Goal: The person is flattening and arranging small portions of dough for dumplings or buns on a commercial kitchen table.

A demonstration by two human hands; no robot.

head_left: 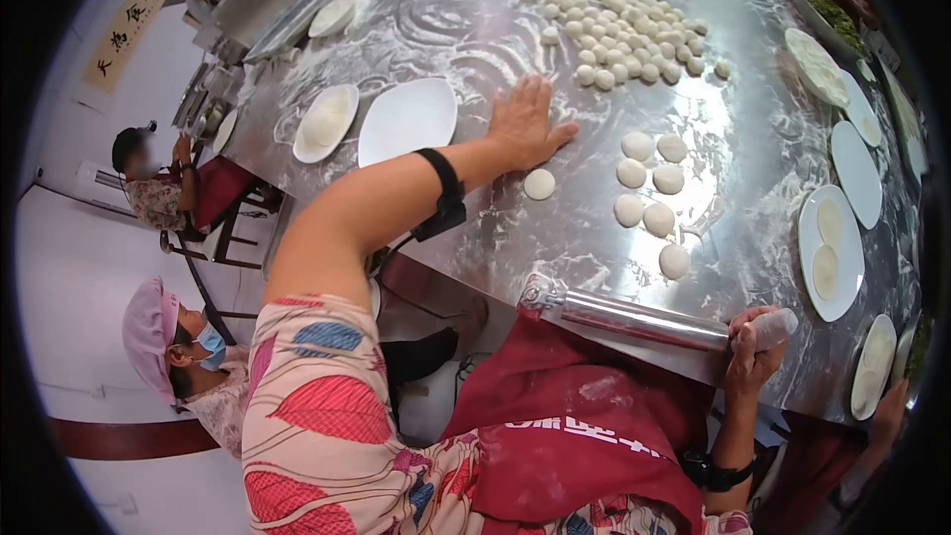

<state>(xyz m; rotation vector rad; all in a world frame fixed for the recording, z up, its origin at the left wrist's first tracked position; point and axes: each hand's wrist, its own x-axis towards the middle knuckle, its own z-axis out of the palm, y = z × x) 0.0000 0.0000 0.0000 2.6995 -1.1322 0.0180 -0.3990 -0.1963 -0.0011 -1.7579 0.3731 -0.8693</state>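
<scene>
My left hand lies palm down on the floured metal table, fingers stretched out, apart from the pile of small dough balls. Just below it is a flattened dough disc. Several more discs lie in a loose group to its right. My right hand is closed around the pale handle at the right end of a metal rolling pin, which lies along the near edge of the table.
At the left are a square white plate and a plate with dough. Plates line the right side, one holding two wrappers. A person in a pink cap is at lower left, another person behind; other people's hands show at right.
</scene>
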